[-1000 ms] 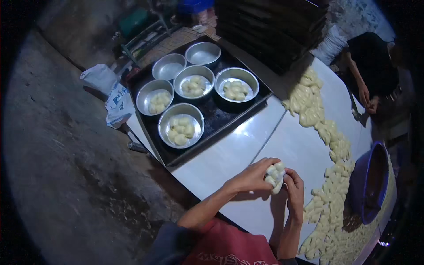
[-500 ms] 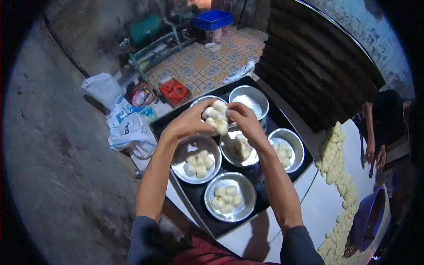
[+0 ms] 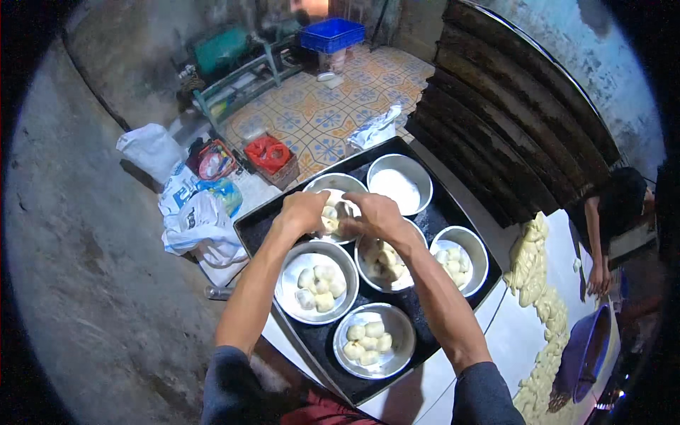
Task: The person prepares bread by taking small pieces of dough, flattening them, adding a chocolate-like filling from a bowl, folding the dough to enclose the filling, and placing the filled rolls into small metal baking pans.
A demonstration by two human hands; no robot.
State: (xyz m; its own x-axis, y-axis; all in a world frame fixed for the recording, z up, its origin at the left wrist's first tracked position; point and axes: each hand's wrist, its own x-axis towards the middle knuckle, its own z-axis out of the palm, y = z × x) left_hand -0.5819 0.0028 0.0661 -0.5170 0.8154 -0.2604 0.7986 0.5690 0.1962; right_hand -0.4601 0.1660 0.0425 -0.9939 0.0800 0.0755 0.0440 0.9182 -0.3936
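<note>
Both my hands are lowered over the far-left round metal pan (image 3: 316, 185), around a clump of pale dough balls (image 3: 330, 221). My left hand (image 3: 302, 214) curls its fingers on the clump's left side. From the right, my right hand (image 3: 377, 217) grips it, hiding part of it. More dough balls lie grouped in the left pan (image 3: 352, 278), the near pan (image 3: 411, 346), the right pan (image 3: 484, 258) and the partly shaded middle pan (image 3: 365, 273). No dough balls show in the far-right pan (image 3: 398, 185). All these pans stand on a black tray (image 3: 440, 207).
Pale dough pieces (image 3: 542, 312) spread over the white table (image 3: 460, 368) at right, beside a purple basin (image 3: 582, 354). A co-worker's hands (image 3: 599, 278) are beyond. Dark stacked trays (image 3: 503, 120) lean at the far right. White sacks (image 3: 202, 219) and a red bag (image 3: 268, 153) lie left.
My hands have lowered the dough balls from above the tray into the far-left pan. The whole view has shifted slightly. The co-worker's hands have moved lower and closer together.
</note>
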